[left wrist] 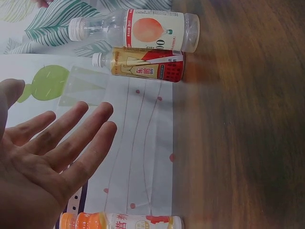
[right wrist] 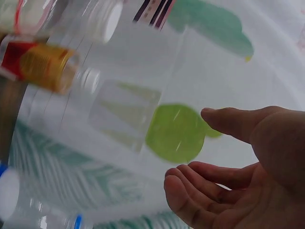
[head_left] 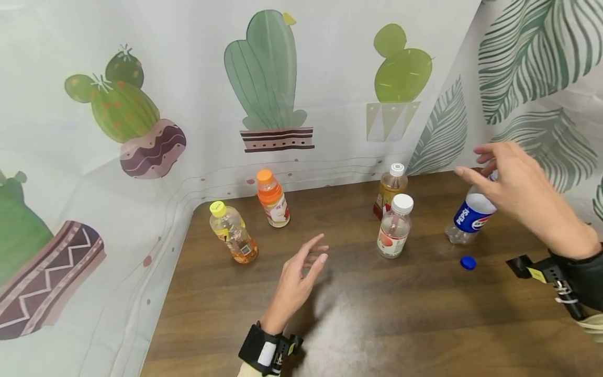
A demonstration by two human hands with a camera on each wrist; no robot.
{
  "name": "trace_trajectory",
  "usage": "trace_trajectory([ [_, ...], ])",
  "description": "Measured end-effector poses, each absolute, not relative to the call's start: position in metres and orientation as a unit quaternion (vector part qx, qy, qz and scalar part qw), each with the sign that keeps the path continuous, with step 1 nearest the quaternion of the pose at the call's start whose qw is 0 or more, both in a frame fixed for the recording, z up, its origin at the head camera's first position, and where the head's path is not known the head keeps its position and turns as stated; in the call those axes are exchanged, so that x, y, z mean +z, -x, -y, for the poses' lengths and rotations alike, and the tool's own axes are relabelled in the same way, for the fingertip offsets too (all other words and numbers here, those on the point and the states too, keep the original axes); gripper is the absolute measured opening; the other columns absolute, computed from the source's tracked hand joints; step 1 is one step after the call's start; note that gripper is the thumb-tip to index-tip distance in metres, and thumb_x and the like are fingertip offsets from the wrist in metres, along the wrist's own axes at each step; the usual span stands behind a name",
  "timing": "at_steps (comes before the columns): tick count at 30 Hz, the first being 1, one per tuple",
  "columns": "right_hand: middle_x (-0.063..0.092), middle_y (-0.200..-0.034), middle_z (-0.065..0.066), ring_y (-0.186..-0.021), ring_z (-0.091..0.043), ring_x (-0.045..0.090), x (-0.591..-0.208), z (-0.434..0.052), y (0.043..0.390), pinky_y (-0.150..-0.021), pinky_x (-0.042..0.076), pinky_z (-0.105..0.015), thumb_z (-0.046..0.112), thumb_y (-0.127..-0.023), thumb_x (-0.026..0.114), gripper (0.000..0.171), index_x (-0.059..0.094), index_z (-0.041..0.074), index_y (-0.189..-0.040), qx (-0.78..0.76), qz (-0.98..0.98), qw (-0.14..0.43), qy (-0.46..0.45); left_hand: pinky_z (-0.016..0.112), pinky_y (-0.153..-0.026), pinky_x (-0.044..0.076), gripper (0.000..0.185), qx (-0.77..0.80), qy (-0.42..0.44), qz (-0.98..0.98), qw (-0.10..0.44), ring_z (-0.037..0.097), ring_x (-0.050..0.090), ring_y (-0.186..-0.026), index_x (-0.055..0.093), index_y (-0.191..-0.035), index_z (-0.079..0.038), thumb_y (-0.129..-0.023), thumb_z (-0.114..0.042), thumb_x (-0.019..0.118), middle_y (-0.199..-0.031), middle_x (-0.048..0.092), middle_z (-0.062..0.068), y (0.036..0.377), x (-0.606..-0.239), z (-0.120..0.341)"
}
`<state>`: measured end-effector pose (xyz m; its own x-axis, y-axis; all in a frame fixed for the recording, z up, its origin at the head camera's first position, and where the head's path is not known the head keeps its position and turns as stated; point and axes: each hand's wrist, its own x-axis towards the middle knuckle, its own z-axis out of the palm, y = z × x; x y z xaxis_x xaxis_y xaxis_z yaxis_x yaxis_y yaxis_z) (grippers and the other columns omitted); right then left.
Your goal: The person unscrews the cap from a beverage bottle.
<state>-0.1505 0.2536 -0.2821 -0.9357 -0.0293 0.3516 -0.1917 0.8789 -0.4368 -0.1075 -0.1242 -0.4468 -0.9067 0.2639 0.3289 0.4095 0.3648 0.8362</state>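
Hovering above the Pepsi bottle (head_left: 472,215), the right hand (head_left: 515,184) spreads its fingers loosely and grips nothing; whether a fingertip brushes the bottle's top cannot be told from the head view. The bottle stands on the wooden table (head_left: 358,324) at about 3 o'clock from the table's middle, and its neck is hidden behind the hand. A blue cap (head_left: 468,263) lies on the wood just beside it, at 6 o'clock of the bottle.

The left hand (head_left: 298,280) floats over the table near the middle, palm flat, fingers straight and apart, holding nothing. At its 10 o'clock stands a yellow-capped bottle (head_left: 233,232), and an orange-capped bottle (head_left: 273,199) stands at 11 o'clock. At its 2 o'clock a clear bottle with a white cap (head_left: 394,226) stands just in front of an amber tea bottle (head_left: 390,189), the two close together.

A curtain printed with cacti (head_left: 264,78) hangs behind the table, and a leaf-patterned cloth (head_left: 532,63) closes the right side.
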Motion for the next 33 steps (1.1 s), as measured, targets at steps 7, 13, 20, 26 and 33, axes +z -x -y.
trace_trajectory([
  [7, 0.056, -0.109, -0.027, -0.095, -0.039, 0.060, -0.286, -0.225, 0.154, -0.080, 0.045, -0.056, 0.037, -0.097, 0.063, 0.056, 0.054, -0.010, -0.125, 0.233, 0.956, 0.143, -0.111, 0.031, -0.090, 0.056, 0.045, -0.524, 0.200, 0.825, 0.068, 0.017, 0.070, -0.104, 0.045, -0.146, -0.033, -0.102, -0.030, 0.055, -0.126, 0.067, -0.002, 0.106, -0.446, 0.125],
  [13, 0.062, -0.110, -0.029, -0.097, -0.040, 0.062, -0.297, -0.210, 0.163, -0.081, 0.049, -0.055, 0.039, -0.096, 0.063, 0.055, 0.057, -0.010, -0.122, 0.222, 0.959, 0.108, -0.140, 0.030, -0.090, 0.056, 0.044, -0.517, 0.201, 0.829, 0.069, 0.012, 0.069, -0.104, 0.046, -0.145, -0.033, -0.102, -0.031, 0.055, -0.126, 0.067, -0.005, 0.106, -0.445, 0.125],
  [20, 0.062, -0.114, -0.028, -0.098, -0.038, 0.063, -0.315, -0.198, 0.173, -0.083, 0.050, -0.054, 0.040, -0.092, 0.069, 0.060, 0.056, -0.009, -0.123, 0.209, 0.964, 0.045, -0.159, 0.030, -0.089, 0.056, 0.042, -0.514, 0.198, 0.832, 0.064, 0.011, 0.069, -0.105, 0.047, -0.144, -0.032, -0.102, -0.032, 0.055, -0.125, 0.067, -0.004, 0.106, -0.443, 0.126],
  [26, 0.061, -0.108, -0.022, -0.097, -0.033, 0.059, -0.332, -0.192, 0.179, -0.079, 0.050, -0.049, 0.038, -0.090, 0.072, 0.053, 0.060, -0.006, -0.117, 0.208, 0.962, 0.020, -0.176, 0.030, -0.090, 0.056, 0.042, -0.511, 0.194, 0.836, 0.057, 0.008, 0.068, -0.105, 0.048, -0.144, -0.032, -0.102, -0.033, 0.055, -0.126, 0.067, -0.003, 0.107, -0.443, 0.126],
  [33, 0.060, -0.105, -0.021, -0.092, -0.030, 0.057, -0.340, -0.187, 0.182, -0.076, 0.051, -0.046, 0.024, -0.091, 0.073, 0.040, 0.060, -0.007, -0.113, 0.225, 0.958, 0.030, -0.177, 0.032, -0.090, 0.056, 0.043, -0.511, 0.190, 0.836, 0.068, 0.010, 0.068, -0.104, 0.046, -0.144, -0.034, -0.102, -0.031, 0.056, -0.126, 0.068, -0.002, 0.109, -0.446, 0.126],
])
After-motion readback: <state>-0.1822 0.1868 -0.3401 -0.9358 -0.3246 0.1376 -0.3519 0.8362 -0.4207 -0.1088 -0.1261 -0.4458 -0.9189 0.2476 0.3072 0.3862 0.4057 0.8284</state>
